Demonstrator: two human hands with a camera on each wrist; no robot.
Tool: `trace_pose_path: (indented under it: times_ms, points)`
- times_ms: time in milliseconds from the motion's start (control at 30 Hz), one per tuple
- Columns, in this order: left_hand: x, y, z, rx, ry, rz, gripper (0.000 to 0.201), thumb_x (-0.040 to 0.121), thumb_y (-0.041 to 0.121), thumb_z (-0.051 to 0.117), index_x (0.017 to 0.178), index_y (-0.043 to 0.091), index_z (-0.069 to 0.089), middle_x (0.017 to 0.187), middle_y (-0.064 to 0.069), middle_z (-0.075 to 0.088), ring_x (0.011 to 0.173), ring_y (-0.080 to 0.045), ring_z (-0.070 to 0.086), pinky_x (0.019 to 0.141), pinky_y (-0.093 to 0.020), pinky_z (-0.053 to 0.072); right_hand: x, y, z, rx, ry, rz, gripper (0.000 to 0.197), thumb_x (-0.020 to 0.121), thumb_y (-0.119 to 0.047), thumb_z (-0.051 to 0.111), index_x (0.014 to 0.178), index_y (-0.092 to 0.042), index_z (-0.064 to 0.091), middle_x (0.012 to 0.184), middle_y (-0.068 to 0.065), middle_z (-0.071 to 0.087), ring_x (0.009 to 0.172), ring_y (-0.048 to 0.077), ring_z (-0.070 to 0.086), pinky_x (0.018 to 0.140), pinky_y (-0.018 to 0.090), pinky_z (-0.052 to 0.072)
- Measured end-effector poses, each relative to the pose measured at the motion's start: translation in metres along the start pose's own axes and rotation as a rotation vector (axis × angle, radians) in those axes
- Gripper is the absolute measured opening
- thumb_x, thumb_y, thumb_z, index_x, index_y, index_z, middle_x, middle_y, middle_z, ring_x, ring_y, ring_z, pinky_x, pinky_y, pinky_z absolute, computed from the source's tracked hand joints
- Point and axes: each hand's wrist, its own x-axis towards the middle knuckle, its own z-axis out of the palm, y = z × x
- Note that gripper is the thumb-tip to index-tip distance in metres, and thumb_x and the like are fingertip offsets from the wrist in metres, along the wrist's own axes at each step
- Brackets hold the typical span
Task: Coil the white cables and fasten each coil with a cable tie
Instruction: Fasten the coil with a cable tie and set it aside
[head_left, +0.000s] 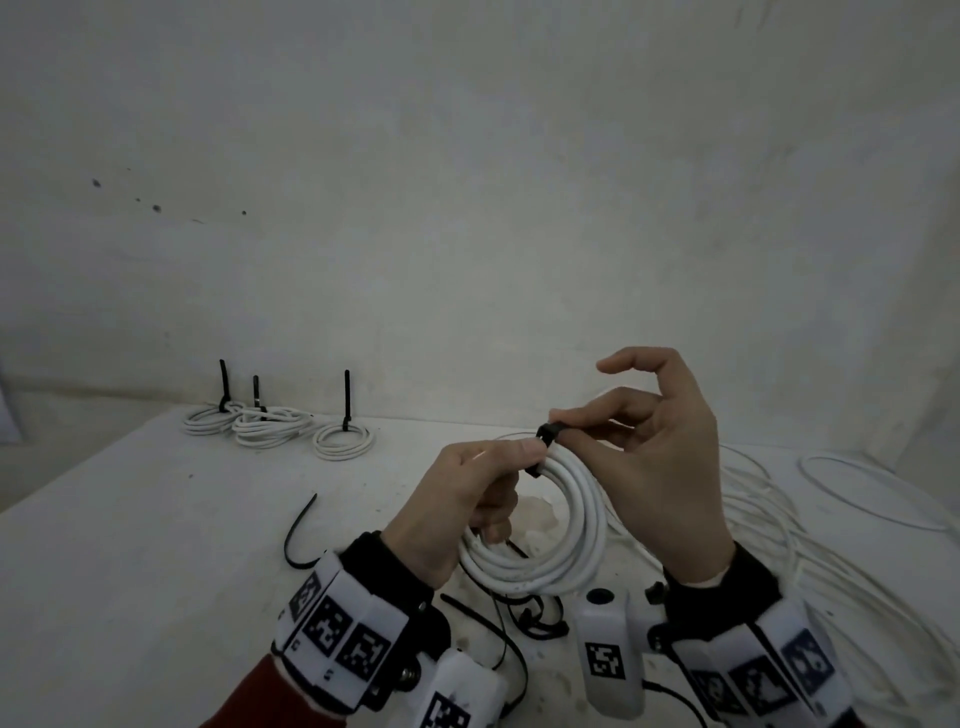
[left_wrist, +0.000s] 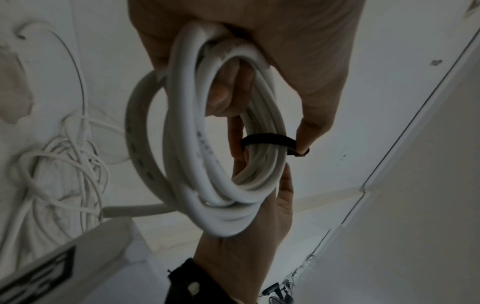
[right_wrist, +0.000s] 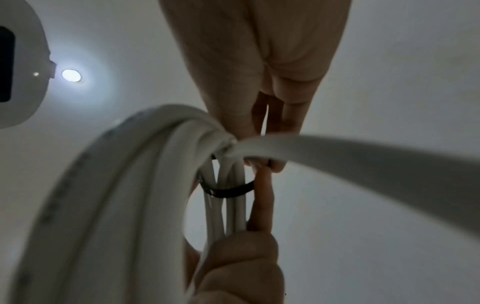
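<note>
A white cable coil (head_left: 566, 525) is held upright above the table. My left hand (head_left: 519, 457) grips its top left, with fingers curled through the loop. A black cable tie (head_left: 546, 435) wraps the top of the coil, and my right hand (head_left: 569, 420) pinches it between thumb and fingers. In the left wrist view the tie (left_wrist: 267, 141) bands the coil (left_wrist: 197, 144), with my left thumb (left_wrist: 311, 123) on its end and my right hand (left_wrist: 246, 236) behind. The right wrist view shows the tie (right_wrist: 228, 192) around the strands (right_wrist: 130, 185).
Three tied coils (head_left: 270, 423) with upright black tie tails lie at the table's back left. Loose black ties lie at the front left (head_left: 298, 535) and under my hands (head_left: 524, 616). Loose white cable (head_left: 779, 525) sprawls across the right side. A plain wall (head_left: 467, 208) stands behind.
</note>
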Motion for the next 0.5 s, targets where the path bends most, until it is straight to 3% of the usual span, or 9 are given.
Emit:
trace_pose_path:
  times_ms: [167, 267, 333, 400, 500]
  points:
    - [-0.001, -0.002, 0.002, -0.009, 0.034, 0.022, 0.027, 0.055, 0.041, 0.070, 0.046, 0.024, 0.051, 0.050, 0.005, 0.019, 0.040, -0.009, 0.017, 0.039, -0.019, 0.021, -0.005, -0.005, 0.003, -0.135, 0.006, -0.184, 0.043, 0.071, 0.006, 0.079, 0.096, -0.019, 0.054, 0.074, -0.004, 0.073, 0.076, 0.009, 0.072, 0.073, 0.024, 0.057]
    - [-0.003, -0.002, 0.007, 0.048, 0.064, 0.082, 0.028, 0.057, 0.039, 0.071, 0.044, 0.024, 0.052, 0.044, 0.009, 0.026, 0.037, -0.007, 0.023, 0.038, -0.018, 0.024, -0.005, -0.007, 0.001, -0.120, -0.058, -0.185, 0.039, 0.075, 0.007, 0.075, 0.098, -0.017, 0.054, 0.077, -0.002, 0.073, 0.080, 0.010, 0.073, 0.075, 0.024, 0.056]
    - [-0.005, -0.003, 0.009, 0.222, 0.132, 0.253, 0.022, 0.066, 0.035, 0.072, 0.048, 0.025, 0.063, 0.041, 0.011, 0.043, 0.037, -0.007, 0.039, 0.040, -0.019, 0.032, -0.001, -0.008, -0.006, -0.054, -0.148, -0.095, 0.038, 0.079, 0.011, 0.068, 0.104, -0.014, 0.054, 0.080, 0.001, 0.075, 0.084, 0.013, 0.073, 0.077, 0.024, 0.055]
    - [-0.005, -0.004, 0.007, 0.383, 0.228, 0.459, 0.017, 0.069, 0.038, 0.073, 0.060, 0.024, 0.070, 0.052, 0.004, 0.061, 0.049, -0.012, 0.056, 0.047, -0.025, 0.040, 0.003, -0.011, -0.014, -0.057, -0.253, -0.016, 0.035, 0.084, 0.011, 0.063, 0.110, -0.010, 0.053, 0.090, -0.001, 0.076, 0.089, 0.010, 0.071, 0.080, 0.020, 0.053]
    - [-0.003, -0.003, -0.005, 0.508, 0.315, 0.638, 0.016, 0.069, 0.034, 0.076, 0.079, 0.021, 0.074, 0.069, 0.009, 0.071, 0.063, -0.003, 0.065, 0.058, -0.016, 0.046, 0.007, -0.016, -0.018, -0.069, -0.219, 0.136, 0.011, 0.090, -0.003, 0.060, 0.099, -0.007, 0.065, 0.094, 0.000, 0.075, 0.089, 0.009, 0.069, 0.081, 0.024, 0.052]
